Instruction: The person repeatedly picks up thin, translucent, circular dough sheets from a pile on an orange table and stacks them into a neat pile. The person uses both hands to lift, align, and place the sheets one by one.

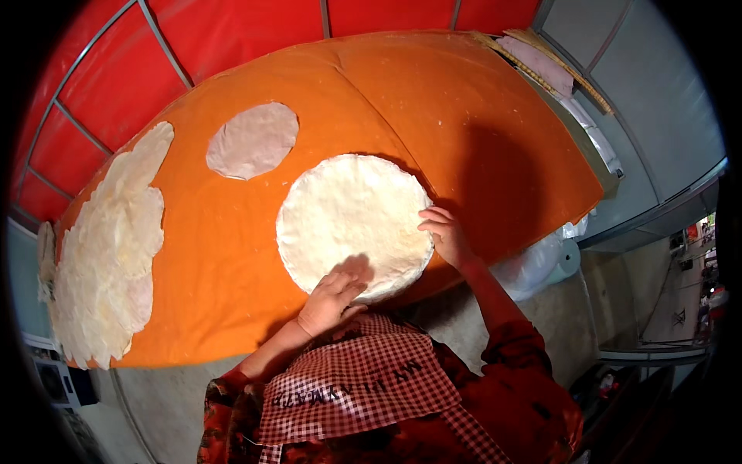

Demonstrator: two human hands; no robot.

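Note:
A thick, pale round stack of thin flatbread or dough sheets [353,220] lies before me on an orange cloth-covered table [232,272]. My right hand [445,233] has its bent fingers over the stack's right rim; the thumb side is partly hidden. At the near rim is my left hand [330,301], fingers over the top edge and thumb apart, lower down. Whether it grips the rim cannot be told. A single thin round sheet [253,141] lies flat beyond the stack, to the left.
Overlapping pale sheets [116,243] cover the table's left end. Right of the table, woven matting [574,75] leans by a grey panel [632,104]. Plastic bags [524,269] and a pale roll [571,257] sit below the right edge. A red wall [249,35] with metal bars stands behind.

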